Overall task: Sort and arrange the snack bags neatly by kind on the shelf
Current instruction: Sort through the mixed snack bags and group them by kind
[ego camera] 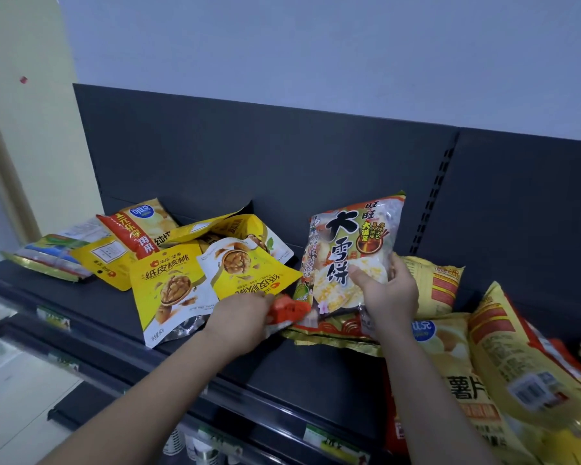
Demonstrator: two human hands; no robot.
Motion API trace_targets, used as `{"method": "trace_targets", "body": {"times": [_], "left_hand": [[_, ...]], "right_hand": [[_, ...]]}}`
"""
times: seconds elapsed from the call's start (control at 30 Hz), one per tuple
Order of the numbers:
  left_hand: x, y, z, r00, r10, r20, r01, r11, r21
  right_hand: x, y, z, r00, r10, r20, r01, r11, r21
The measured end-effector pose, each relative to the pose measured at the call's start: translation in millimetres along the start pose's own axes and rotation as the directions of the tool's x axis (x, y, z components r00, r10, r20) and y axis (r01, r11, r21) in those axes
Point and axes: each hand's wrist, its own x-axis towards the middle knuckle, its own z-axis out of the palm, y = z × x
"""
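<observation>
My right hand (388,293) grips a clear rice cracker bag (349,246) with black characters and holds it upright above the dark shelf (299,367). Under it lies a second flat cracker bag (332,332) with a gold edge. My left hand (240,317) pinches the red corner (289,308) of a bag beside a heap of yellow walnut bags (171,290). Yellow chip bags (450,364) lie at the right. Another chip bag (141,229) tops the left heap.
At the far left of the shelf lies a flat clear cracker bag (54,253). The dark back panel (282,162) rises behind the bags, with a slotted upright (433,196) right of the held bag. Price tags (319,437) line the shelf's front edge, and a lower shelf shows below.
</observation>
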Motion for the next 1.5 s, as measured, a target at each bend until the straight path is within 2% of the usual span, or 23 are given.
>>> {"method": "trace_targets", "body": {"times": [0.1, 0.17, 0.2, 0.27, 0.3, 0.37, 0.43, 0.5, 0.53, 0.57, 0.63, 0.7, 0.77, 0.83, 0.93, 1.03, 1.1, 1.13, 1.17, 1.23, 1.33, 1.5], "left_hand": [[5.8, -0.8, -21.8, 0.997, -0.034, -0.062, 0.02, 0.978, -0.206], [10.0, 1.2, -39.7, 0.99, -0.111, -0.084, 0.063, 0.897, -0.437], [11.3, 3.3, -47.4, 0.984, -0.152, -0.092, 0.071, 0.812, -0.579], [10.9, 12.1, -58.5, 0.969, -0.224, -0.103, 0.04, 0.556, -0.83], [10.9, 16.7, -61.1, 0.958, -0.258, -0.127, 0.001, 0.442, -0.897], [12.4, 26.2, -57.4, 0.933, -0.285, -0.218, -0.119, 0.328, -0.937], [10.6, 38.9, -49.9, 0.891, -0.252, -0.377, -0.28, 0.35, -0.894], [9.3, 52.0, -41.2, 0.825, -0.109, -0.554, -0.436, 0.499, -0.748], [9.3, 59.6, -36.0, 0.804, -0.009, -0.594, -0.484, 0.57, -0.663], [9.7, 67.1, -30.3, 0.814, 0.074, -0.576, -0.494, 0.61, -0.62], [8.6, 80.0, -21.7, 0.889, 0.155, -0.43, -0.433, 0.588, -0.684], [4.5, 88.5, -19.3, 0.955, 0.163, -0.248, -0.295, 0.437, -0.85], [0.3, 95.7, -21.6, 0.979, 0.155, -0.129, -0.166, 0.257, -0.952], [-3.2, 102.7, -26.2, 0.99, 0.08, -0.115, -0.127, 0.161, -0.979], [-1.6, 107.9, -26.3, 0.981, -0.135, -0.141, -0.12, 0.151, -0.981], [-1.0, 106.1, -26.0, 0.966, -0.26, -0.014, 0.007, 0.079, -0.997], [-4.1, 104.9, -29.0, 0.974, -0.21, 0.089, 0.059, -0.148, -0.987], [-7.0, 106.2, -33.5, 0.982, -0.141, 0.125, 0.084, -0.265, -0.961], [-11.5, 107.7, -39.3, 0.987, -0.075, 0.144, 0.113, -0.322, -0.94], [-15.2, 108.1, -42.5, 0.989, -0.006, 0.144, 0.133, -0.357, -0.925], [-18.5, 113.2, -48.0, 0.993, 0.028, 0.117, 0.12, -0.353, -0.928], [-18.7, 141.7, -64.0, 0.994, 0.107, 0.027, 0.067, -0.391, -0.918]], "right_hand": [[7.2, -3.2, -13.5, 1.0, -0.011, -0.009, 0.011, 0.999, 0.049], [6.8, -6.3, -20.7, 1.0, -0.002, -0.003, 0.003, 0.997, 0.072], [7.6, -5.6, -23.0, 1.0, 0.013, -0.005, -0.013, 0.996, 0.084], [8.3, -4.1, -29.9, 0.999, 0.03, -0.024, -0.028, 0.996, 0.08], [8.9, -3.8, -34.1, 0.999, 0.037, -0.037, -0.034, 0.996, 0.078], [10.9, -4.5, -42.4, 0.997, 0.062, -0.046, -0.057, 0.993, 0.103], [12.4, -4.3, -50.8, 0.996, 0.082, -0.046, -0.076, 0.989, 0.124], [14.1, -2.5, -58.1, 0.994, 0.102, -0.039, -0.094, 0.982, 0.165], [13.7, -1.8, -61.3, 0.993, 0.117, -0.036, -0.108, 0.976, 0.187], [13.3, -1.1, -64.2, 0.99, 0.139, -0.029, -0.13, 0.97, 0.207], [12.4, 1.2, -68.8, 0.979, 0.205, -0.015, -0.194, 0.942, 0.274], [10.8, 5.5, -73.2, 0.967, 0.254, -0.003, -0.239, 0.912, 0.333], [6.4, 8.4, -76.5, 0.963, 0.27, 0.011, -0.255, 0.896, 0.365], [0.5, 8.7, -79.2, 0.964, 0.267, 0.006, -0.249, 0.89, 0.383], [-6.2, 6.1, -84.4, 0.967, 0.254, 0.0, -0.231, 0.881, 0.413], [-13.7, -1.0, -92.0, 0.973, 0.229, -0.01, -0.202, 0.879, 0.432], [-21.6, -6.0, -98.3, 0.976, 0.217, -0.023, -0.185, 0.88, 0.438], [-26.4, -8.6, -102.2, 0.978, 0.206, -0.026, -0.174, 0.881, 0.441], [-31.4, -11.6, -106.7, 0.98, 0.196, -0.028, -0.163, 0.88, 0.446], [-42.3, -20.1, -116.5, 0.986, 0.158, -0.045, -0.123, 0.892, 0.435], [-56.0, -33.2, -131.3, 0.989, 0.11, -0.102, -0.061, 0.915, 0.398], [-72.4, -51.2, -166.7, 0.962, 0.078, -0.262, 0.023, 0.931, 0.364]]}}
